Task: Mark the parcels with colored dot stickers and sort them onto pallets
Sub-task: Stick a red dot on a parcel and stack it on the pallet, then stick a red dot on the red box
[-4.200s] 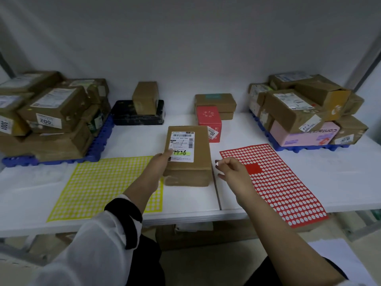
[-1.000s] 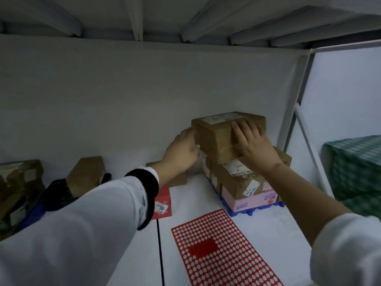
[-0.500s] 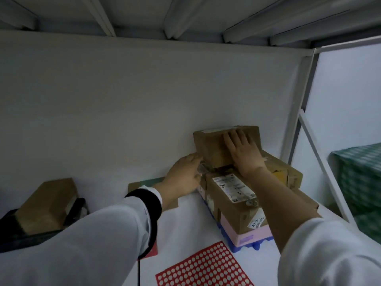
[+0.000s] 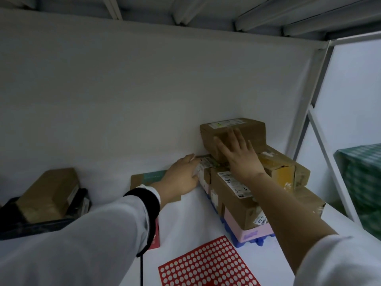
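Note:
A brown cardboard parcel (image 4: 235,129) with a white label on top sits at the top of the parcel stack on the blue pallet (image 4: 247,242) at the right. My right hand (image 4: 237,155) lies flat against its front face with straight, spread fingers. My left hand (image 4: 181,176) rests with straight fingers against the left side of a lower labelled box (image 4: 204,168) in the stack. The red dot sticker sheet (image 4: 208,265) lies on the white table in front of the pallet.
A pink box (image 4: 253,234) and several brown boxes fill the right pallet. A brown box (image 4: 49,190) on a black tray stands at the left. A flat teal-striped box (image 4: 148,178) and a red box (image 4: 155,238) sit behind my left arm. White rack posts (image 4: 321,141) stand at the right.
The parcel that lay on the table went up onto the right pallet's stack. My right hand has loosened from its top edge to a flat palm; my left hand dropped to the lower box.

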